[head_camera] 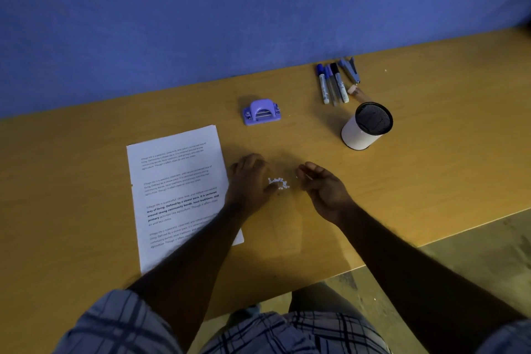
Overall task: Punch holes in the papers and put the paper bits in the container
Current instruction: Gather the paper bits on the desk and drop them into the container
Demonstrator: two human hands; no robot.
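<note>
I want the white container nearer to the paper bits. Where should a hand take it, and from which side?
Probably round the white wall of the container, below the rim, the right hand coming from the near side. It stands upright and round; this leaves its mouth free for the paper bits.

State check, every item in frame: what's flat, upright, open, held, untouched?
Papers: flat stack, left forearm across one corner.
Hole punch: on table, untouched.
Paper bits: loose pile on table.
Container: upright, open-topped, apart from the pile.
Markers: lying side by side, capped.
Left hand: palm down, thumb against the pile.
Right hand: fingers curled; contents unclear.
</note>
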